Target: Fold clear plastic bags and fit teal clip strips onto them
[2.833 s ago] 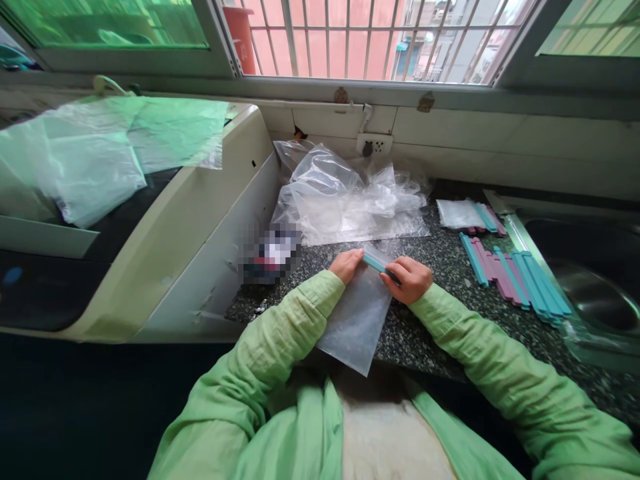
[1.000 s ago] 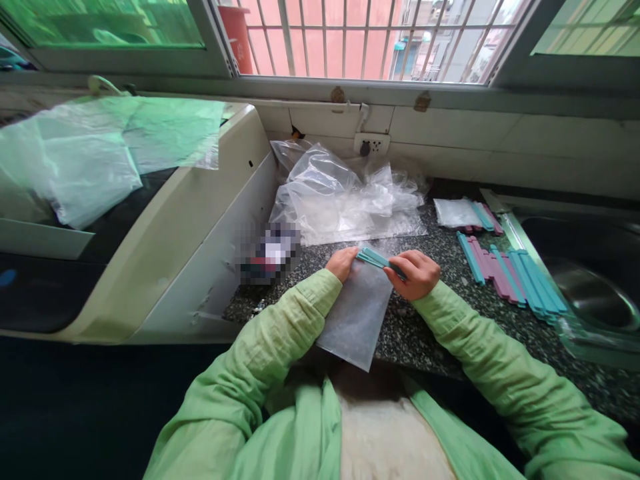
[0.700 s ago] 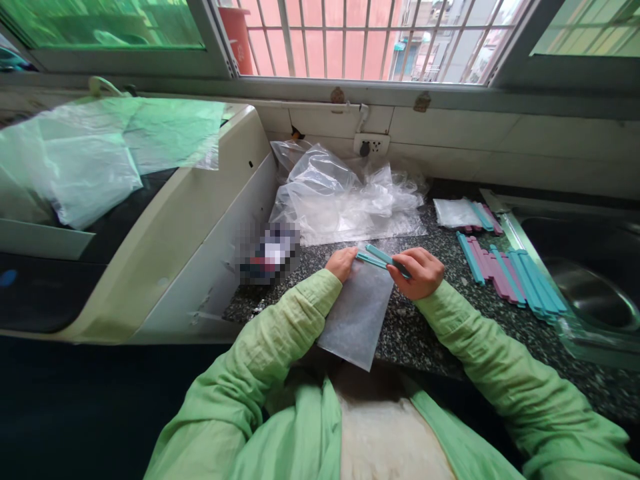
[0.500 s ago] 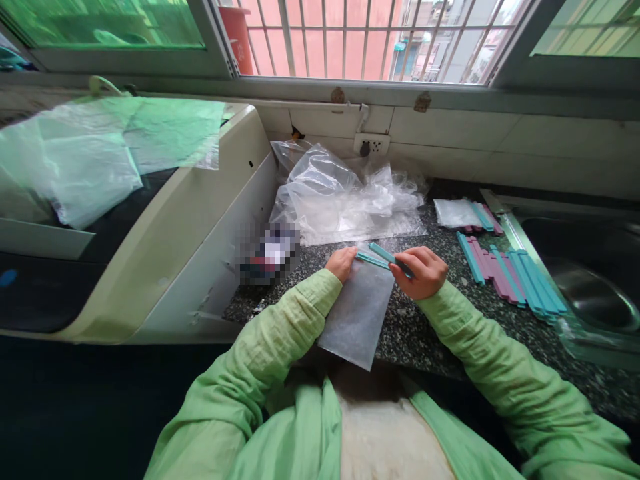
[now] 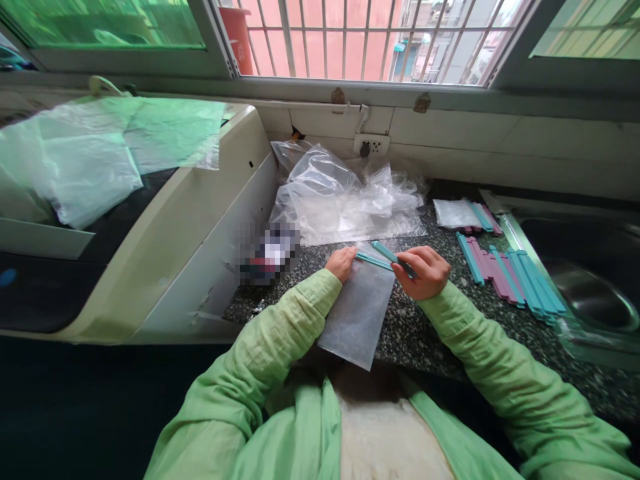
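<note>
A small frosted plastic bag (image 5: 357, 313) lies flat on the speckled counter (image 5: 430, 333), its lower end hanging over the front edge. My left hand (image 5: 341, 262) presses on the bag's top left corner. My right hand (image 5: 423, 271) holds a teal sealing clip (image 5: 383, 255) at its hinge end. The clip's two arms are spread apart in a narrow V over the bag's top edge.
Teal and pink clips (image 5: 510, 275) lie in a row to the right, beside a steel sink (image 5: 590, 293). Another clipped bag (image 5: 457, 213) lies behind them. Crumpled clear plastic (image 5: 340, 197) fills the back of the counter. A cream appliance (image 5: 165, 220) with plastic sheets stands on the left.
The teal clip was shut along the bag's top edge. Its upper arm has since swung up and apart, and my right hand has shifted slightly to the right.
</note>
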`<move>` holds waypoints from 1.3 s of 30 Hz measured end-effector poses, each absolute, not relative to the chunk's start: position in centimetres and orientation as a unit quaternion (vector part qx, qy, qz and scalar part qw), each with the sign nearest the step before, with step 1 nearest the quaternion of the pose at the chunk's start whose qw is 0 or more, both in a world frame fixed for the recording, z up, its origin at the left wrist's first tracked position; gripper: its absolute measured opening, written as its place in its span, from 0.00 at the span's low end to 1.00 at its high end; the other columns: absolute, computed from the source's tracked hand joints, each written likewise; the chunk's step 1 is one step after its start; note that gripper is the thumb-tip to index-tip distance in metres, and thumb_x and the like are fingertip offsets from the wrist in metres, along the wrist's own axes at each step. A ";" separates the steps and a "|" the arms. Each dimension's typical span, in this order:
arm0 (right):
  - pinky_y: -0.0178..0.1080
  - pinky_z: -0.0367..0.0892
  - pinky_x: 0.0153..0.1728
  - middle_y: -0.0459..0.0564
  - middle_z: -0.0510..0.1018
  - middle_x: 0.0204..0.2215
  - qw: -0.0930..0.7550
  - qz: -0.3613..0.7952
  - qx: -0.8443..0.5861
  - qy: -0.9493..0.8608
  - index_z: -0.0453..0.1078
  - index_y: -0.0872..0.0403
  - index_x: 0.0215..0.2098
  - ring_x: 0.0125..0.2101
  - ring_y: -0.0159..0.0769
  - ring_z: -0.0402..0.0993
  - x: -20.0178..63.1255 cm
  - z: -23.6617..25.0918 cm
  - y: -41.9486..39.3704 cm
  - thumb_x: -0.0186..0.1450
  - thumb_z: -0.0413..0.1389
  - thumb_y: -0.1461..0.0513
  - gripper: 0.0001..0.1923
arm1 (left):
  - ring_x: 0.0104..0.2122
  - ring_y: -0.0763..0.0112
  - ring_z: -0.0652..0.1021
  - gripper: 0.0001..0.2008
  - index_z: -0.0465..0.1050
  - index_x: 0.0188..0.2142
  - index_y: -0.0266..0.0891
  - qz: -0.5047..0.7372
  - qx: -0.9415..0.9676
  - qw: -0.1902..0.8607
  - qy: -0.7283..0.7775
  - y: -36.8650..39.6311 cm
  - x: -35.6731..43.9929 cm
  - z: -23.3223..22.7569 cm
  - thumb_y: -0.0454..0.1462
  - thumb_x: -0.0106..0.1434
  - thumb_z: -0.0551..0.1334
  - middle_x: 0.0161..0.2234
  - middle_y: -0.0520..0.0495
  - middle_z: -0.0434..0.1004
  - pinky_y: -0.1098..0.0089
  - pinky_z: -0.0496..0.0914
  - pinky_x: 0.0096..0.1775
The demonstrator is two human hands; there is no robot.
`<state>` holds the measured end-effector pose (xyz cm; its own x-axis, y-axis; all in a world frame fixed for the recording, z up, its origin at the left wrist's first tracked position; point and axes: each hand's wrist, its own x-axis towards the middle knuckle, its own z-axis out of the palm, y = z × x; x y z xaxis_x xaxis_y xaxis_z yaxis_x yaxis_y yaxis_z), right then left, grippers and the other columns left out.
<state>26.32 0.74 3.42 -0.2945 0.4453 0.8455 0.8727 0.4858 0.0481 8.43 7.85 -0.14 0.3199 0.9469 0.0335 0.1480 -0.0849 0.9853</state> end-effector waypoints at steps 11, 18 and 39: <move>0.34 0.66 0.28 0.48 0.74 0.24 0.421 -0.255 -0.431 -0.756 0.69 0.53 0.30 0.25 0.32 0.68 26.7 3.4 0.7 0.56 0.56 0.61 0.05 | 0.23 0.75 0.65 0.16 0.65 0.18 0.35 0.387 0.615 0.522 0.447 7.8 8.4 0.0 0.38 0.60 0.52 0.18 0.53 0.64 0.73 0.63 0.34; 0.35 0.66 0.29 0.48 0.74 0.24 0.420 -0.243 -0.443 -0.754 0.70 0.53 0.31 0.26 0.32 0.68 27.1 3.3 0.7 0.56 0.56 0.60 0.05 | 0.23 0.74 0.65 0.17 0.65 0.17 0.35 0.391 0.608 0.526 0.448 7.9 8.4 -0.1 0.40 0.60 0.53 0.16 0.53 0.62 0.73 0.63 0.31; 0.35 0.66 0.28 0.48 0.74 0.24 0.452 -0.252 -0.426 -0.742 0.68 0.53 0.31 0.25 0.33 0.69 27.5 3.8 0.6 0.54 0.57 0.62 0.06 | 0.16 0.80 0.59 0.20 0.60 0.17 0.36 0.376 0.566 0.582 0.446 7.7 8.4 0.3 0.47 0.58 0.54 0.13 0.56 0.55 0.74 0.56 0.22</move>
<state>27.49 0.59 3.83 -0.2290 0.4039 0.8857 0.8599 0.5103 -0.0104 8.40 7.71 0.30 0.3183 0.9434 -0.0933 0.0676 0.0756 0.9948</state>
